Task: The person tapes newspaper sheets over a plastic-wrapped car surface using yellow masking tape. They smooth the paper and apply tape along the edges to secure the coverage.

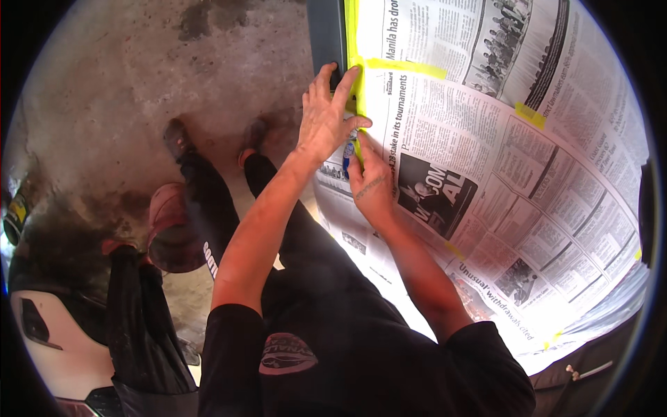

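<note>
Newspaper sheets (pixel 486 149) cover a broad curved surface and are fixed with yellow masking tape (pixel 410 68). A dark grey trim strip (pixel 327 35) runs along their left edge, with tape beside it. My left hand (pixel 324 118) rests on this edge, fingers stretched apart over the strip and tape, thumb reaching toward my right hand. Just below, my right hand (pixel 371 179) pinches a small blue object (pixel 349 150) between thumb and forefinger at the taped edge. Its blue body shows partly; its exact kind is hard to make out, and its tip is near my left thumb.
Stained concrete floor (pixel 104 90) lies to the left. A reddish bucket (pixel 174 226) stands near my legs. Behind it are another person's dark-trousered legs (pixel 135 313) and a pale body panel (pixel 62 333). Clear plastic sheeting (pixel 611 313) hangs at the lower right.
</note>
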Available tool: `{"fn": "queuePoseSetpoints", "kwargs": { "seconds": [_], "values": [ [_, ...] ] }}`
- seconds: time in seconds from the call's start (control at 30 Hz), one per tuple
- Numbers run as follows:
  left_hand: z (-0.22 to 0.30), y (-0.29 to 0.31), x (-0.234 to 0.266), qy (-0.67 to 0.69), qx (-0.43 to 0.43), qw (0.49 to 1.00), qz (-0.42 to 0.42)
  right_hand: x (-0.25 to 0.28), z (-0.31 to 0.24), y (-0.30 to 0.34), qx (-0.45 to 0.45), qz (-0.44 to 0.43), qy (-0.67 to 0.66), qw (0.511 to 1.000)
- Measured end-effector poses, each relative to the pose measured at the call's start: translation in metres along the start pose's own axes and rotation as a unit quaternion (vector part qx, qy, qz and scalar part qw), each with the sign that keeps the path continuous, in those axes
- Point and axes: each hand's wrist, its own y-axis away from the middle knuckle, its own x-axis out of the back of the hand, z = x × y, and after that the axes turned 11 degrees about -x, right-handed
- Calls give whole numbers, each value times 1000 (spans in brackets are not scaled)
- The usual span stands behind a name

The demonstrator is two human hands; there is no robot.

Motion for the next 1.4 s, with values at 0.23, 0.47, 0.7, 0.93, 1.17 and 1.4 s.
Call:
{"fn": "queuePoseSetpoints", "kwargs": {
  "seconds": [0.23,0.47,0.7,0.93,1.17,1.4],
  "values": [
    [-4,4,-5,-20,-22,1000,0,-10,1,18,-17,1,-26,1000],
    [-2,6,-8,-30,-26,999,0,-11,4,18,-54,-51,-45,996],
    [-1,2,-2,-47,-19,999,-10,3,10,19,-11,-40,-16,999],
    [-3,7,5,7,12,999,-47,6,7,19,-44,-60,26,997],
    [-13,8,2,8,30,998,-51,2,13,20,-11,-26,0,1000],
    [-11,2,3,42,47,998,-20,3,15,15,8,-34,21,999]
  ]
}}
